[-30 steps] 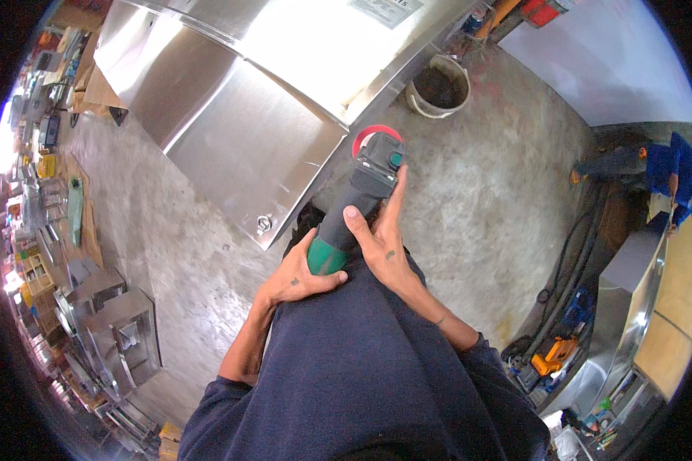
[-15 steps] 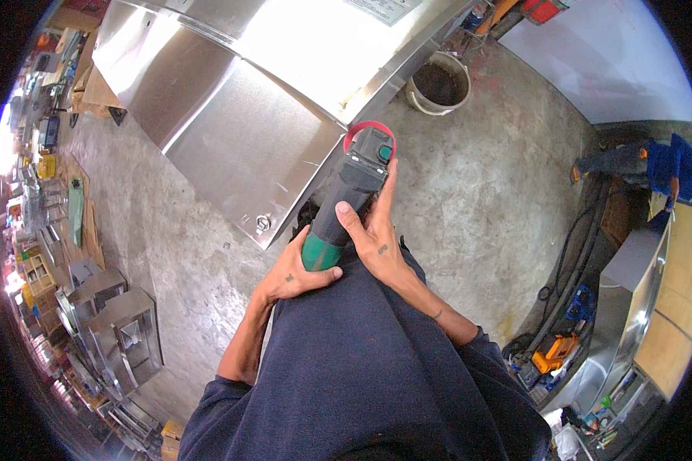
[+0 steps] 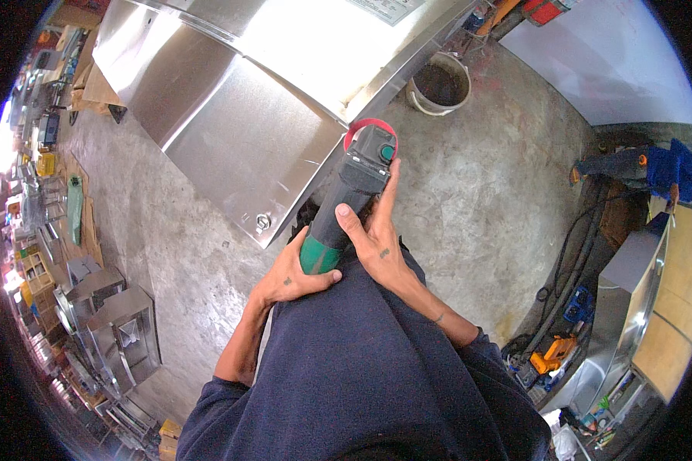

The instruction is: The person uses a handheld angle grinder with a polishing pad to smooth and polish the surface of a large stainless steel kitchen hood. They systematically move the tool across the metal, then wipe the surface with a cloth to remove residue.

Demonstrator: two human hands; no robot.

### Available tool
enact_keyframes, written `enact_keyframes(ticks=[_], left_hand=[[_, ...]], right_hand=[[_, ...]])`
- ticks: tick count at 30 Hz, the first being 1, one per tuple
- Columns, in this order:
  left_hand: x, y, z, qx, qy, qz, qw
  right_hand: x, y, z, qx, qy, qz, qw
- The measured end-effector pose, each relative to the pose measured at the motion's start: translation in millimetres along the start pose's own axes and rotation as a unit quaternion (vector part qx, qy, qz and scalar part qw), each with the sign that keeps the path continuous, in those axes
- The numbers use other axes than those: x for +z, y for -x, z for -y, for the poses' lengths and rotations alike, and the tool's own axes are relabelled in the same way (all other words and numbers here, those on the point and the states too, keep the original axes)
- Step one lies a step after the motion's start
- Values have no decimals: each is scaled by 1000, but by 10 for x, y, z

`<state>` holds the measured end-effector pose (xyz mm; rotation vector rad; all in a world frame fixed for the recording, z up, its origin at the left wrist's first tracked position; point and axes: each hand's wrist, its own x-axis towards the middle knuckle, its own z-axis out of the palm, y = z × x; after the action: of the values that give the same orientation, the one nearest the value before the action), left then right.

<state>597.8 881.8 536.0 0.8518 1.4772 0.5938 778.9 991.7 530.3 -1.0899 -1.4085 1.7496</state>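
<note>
Both my hands hold an angle grinder (image 3: 344,198) with a dark grey body, a green rear end and a red ring around its head. My left hand (image 3: 291,275) wraps round the green rear end. Farther up, my right hand (image 3: 377,240) grips the dark body, thumb across the top and one finger stretched along the side toward the head. The grinder's head lies at the corner of a shiny sheet-metal piece (image 3: 246,142); whether the disc touches the metal is hidden beneath the head. A small round fitting (image 3: 264,223) sits near that piece's closest corner.
A dirty white bucket (image 3: 438,83) stands on the concrete floor, right of the metalwork. Cables and hoses (image 3: 573,269) run along the right, near an orange tool (image 3: 553,353). Another person in blue (image 3: 665,169) is at the far right. Box-shaped metal parts (image 3: 123,334) stand at the left.
My hands and the grinder hold almost the same place. At the far right, the person in blue has shifted slightly.
</note>
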Motion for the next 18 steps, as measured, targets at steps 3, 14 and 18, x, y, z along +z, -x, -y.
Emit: enact_keyframes(ticks=[3,14,18], left_hand=[[-5,33,-78,10,4,6,1000],[62,148,-367,34,-25,-35,998],[225,-31,-606,72,-123,-53,988]], right_hand=[[13,21,76,-2,-9,3,1000],[-6,127,358,-56,-104,-18,993],[-129,166,373,-66,-87,-99,989]])
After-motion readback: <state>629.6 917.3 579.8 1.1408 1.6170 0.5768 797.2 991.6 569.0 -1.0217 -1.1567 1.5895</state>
